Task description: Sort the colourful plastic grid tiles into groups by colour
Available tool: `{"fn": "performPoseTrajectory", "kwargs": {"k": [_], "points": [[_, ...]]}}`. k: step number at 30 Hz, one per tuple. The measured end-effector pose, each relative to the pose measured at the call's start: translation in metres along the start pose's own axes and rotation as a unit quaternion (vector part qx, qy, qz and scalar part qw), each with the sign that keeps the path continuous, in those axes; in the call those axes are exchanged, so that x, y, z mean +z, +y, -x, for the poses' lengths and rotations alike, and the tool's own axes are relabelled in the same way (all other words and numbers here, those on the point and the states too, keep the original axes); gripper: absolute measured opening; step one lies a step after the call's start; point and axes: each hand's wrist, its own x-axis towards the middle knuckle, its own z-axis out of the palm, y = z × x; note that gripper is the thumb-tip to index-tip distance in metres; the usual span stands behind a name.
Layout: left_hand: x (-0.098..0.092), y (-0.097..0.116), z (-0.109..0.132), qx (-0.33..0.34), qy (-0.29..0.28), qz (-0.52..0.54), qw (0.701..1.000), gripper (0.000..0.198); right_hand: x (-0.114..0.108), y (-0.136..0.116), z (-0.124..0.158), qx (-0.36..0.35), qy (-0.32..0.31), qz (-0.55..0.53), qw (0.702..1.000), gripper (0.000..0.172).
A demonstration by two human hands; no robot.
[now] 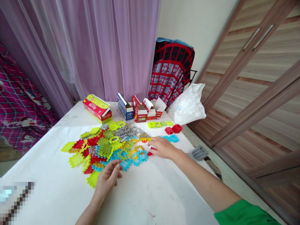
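A heap of flat, notched plastic building tiles point(103, 147) in lime green, red, blue, yellow and grey covers the left middle of the table. At the heap's near edge is my left hand point(109, 176), its fingers loosely curled and apart, no tile visible in it, closest to some blue tiles point(126, 164). My right hand point(161, 147) reaches over the heap's right edge, palm down with the fingers stretched out. Directly beneath its thumb side shows a red tile point(152, 152); whether they touch is unclear. Yellow tiles point(144, 138) lie by its fingertips.
Small groups of tiles lie at right: lime green point(159, 124), red point(173, 128), blue point(170, 138) and grey point(199, 153) by the table edge. Behind stand a red-and-green box point(97, 107), a blue box point(125, 107), open red boxes point(140, 112) and a white plastic bag point(187, 106).
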Motion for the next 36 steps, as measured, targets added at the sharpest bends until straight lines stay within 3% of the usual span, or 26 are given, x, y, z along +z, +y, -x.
{"fn": "performPoseTrajectory", "kwargs": {"k": [2, 5, 10, 13, 16, 20, 23, 29, 33, 36], "points": [[0.0, 0.002, 0.001, -0.002, -0.003, 0.001, 1.0, 0.055, 0.013, -0.023, -0.002, -0.016, -0.011, -0.007, 1.0, 0.025], [0.002, 0.006, 0.002, -0.004, -0.009, 0.0, 1.0, 0.051, 0.028, -0.039, -0.003, 0.023, -0.024, 0.001, 0.999, 0.027], [0.004, 0.009, 0.003, -0.005, -0.01, 0.004, 1.0, 0.049, 0.033, -0.038, -0.003, 0.078, -0.008, -0.045, 0.996, 0.036], [0.005, 0.01, 0.005, -0.004, -0.016, 0.007, 1.0, 0.048, 0.029, -0.036, 0.003, 0.112, 0.011, -0.074, 0.991, 0.026], [0.007, 0.013, 0.009, -0.011, -0.034, 0.012, 0.999, 0.048, 0.029, -0.042, 0.016, 0.097, 0.123, -0.076, 0.985, 0.016], [0.013, 0.021, 0.018, -0.059, -0.097, 0.033, 0.993, 0.052, 0.034, -0.066, 0.035, -0.044, 0.335, -0.024, 0.941, 0.017], [0.016, 0.025, 0.023, -0.083, -0.126, 0.071, 0.986, 0.054, 0.038, -0.088, 0.043, -0.129, 0.394, 0.016, 0.91, 0.018], [0.015, 0.023, 0.021, -0.103, -0.1, 0.13, 0.981, 0.054, 0.045, -0.107, 0.043, -0.16, 0.388, 0.03, 0.907, 0.019], [0.013, 0.023, 0.018, -0.092, -0.069, 0.131, 0.985, 0.05, 0.043, -0.109, 0.049, -0.151, 0.315, -0.02, 0.937, 0.017], [0.013, 0.023, 0.018, -0.071, -0.064, 0.102, 0.99, 0.049, 0.037, -0.109, 0.054, -0.127, 0.268, -0.07, 0.952, 0.042]]}}
